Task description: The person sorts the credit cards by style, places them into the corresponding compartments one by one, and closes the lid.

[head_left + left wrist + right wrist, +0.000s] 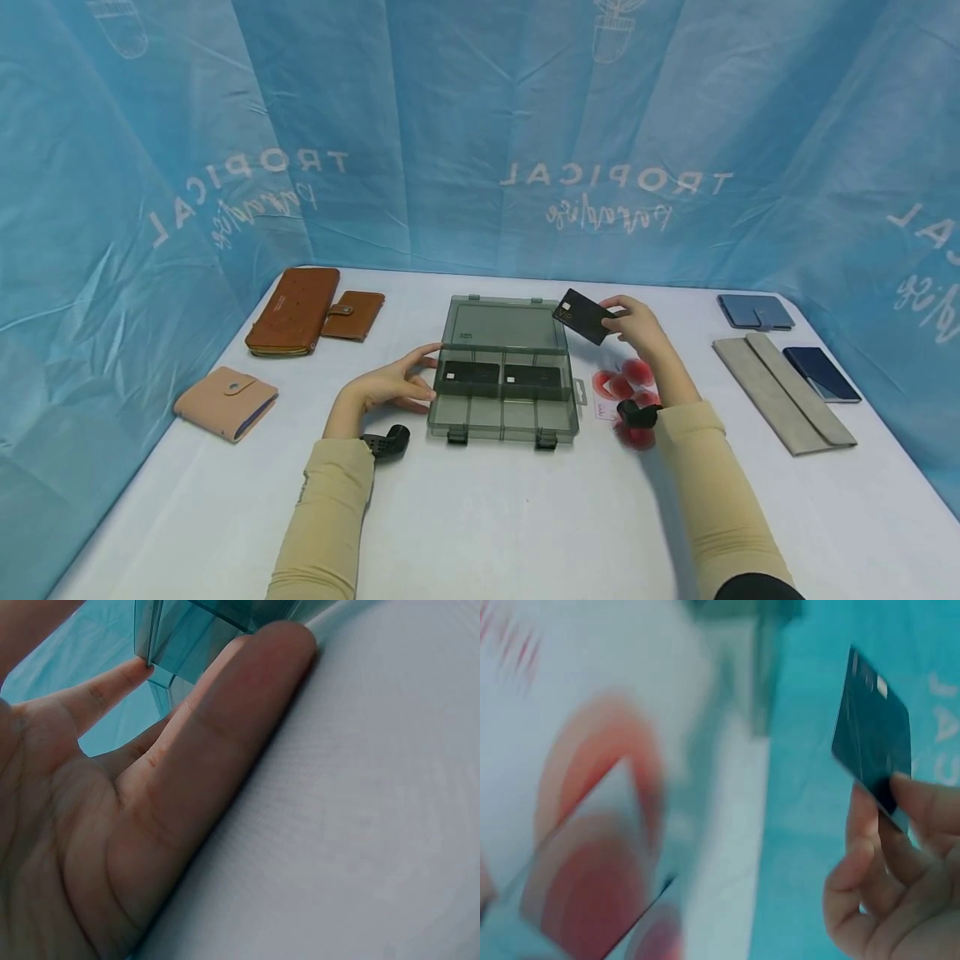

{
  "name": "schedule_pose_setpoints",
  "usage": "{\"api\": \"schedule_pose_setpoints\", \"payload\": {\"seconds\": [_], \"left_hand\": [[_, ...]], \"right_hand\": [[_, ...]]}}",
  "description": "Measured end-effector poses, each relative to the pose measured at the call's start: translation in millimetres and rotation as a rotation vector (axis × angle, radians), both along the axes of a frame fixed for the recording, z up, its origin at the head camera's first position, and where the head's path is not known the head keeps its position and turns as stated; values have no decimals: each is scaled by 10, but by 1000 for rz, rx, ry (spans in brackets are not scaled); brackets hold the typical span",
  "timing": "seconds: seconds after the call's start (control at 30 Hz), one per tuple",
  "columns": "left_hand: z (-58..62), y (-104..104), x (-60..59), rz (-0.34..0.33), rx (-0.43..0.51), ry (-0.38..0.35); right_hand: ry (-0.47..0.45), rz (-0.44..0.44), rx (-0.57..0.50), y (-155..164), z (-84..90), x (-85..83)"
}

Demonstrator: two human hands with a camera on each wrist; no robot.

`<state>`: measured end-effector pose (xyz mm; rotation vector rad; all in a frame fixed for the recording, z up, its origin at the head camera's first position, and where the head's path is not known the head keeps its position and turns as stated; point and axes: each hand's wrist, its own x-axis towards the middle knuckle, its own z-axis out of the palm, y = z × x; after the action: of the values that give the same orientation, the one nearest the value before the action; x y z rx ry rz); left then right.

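Note:
My right hand (633, 323) pinches a black card (583, 316) by one corner, thumb against fingers. The card is raised and tilted over the right part of the box's opened lid, its small chip facing up; the right wrist view shows the card (874, 727) from the side. My left hand (390, 382) is at the left wall of the clear green divided box (487, 414), fingers spread and fairly straight, fingertips right at the wall. In the box's back row lie two black cards, a left one (471, 377) and a right one (532, 380).
Right of the box lie several cards with red round designs (637, 372), partly under my right wrist. A brown wallet (292, 312), a small brown wallet (354, 315) and a tan wallet (225, 403) lie left. A blue wallet (754, 312), grey pouch (783, 392) and navy wallet (821, 373) lie right.

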<state>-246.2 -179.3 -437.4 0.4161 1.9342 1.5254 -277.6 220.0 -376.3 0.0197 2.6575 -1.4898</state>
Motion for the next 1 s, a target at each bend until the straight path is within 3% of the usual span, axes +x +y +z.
{"api": "schedule_pose_setpoints", "payload": {"seconds": [0.1,0.3,0.6,1.0], "left_hand": [[-4,-5,0,4,6,3],[-12,2,3,13,20,-9],[-1,18,9,17,23,-8],[-2,6,11,12,28,-14]], "right_hand": [[-31,94,-73,-121,74,75],[-37,250,-38,-345,49,219],[103,368,313,-583,-71,353],[321,435,586,-635,-135,400]]}}
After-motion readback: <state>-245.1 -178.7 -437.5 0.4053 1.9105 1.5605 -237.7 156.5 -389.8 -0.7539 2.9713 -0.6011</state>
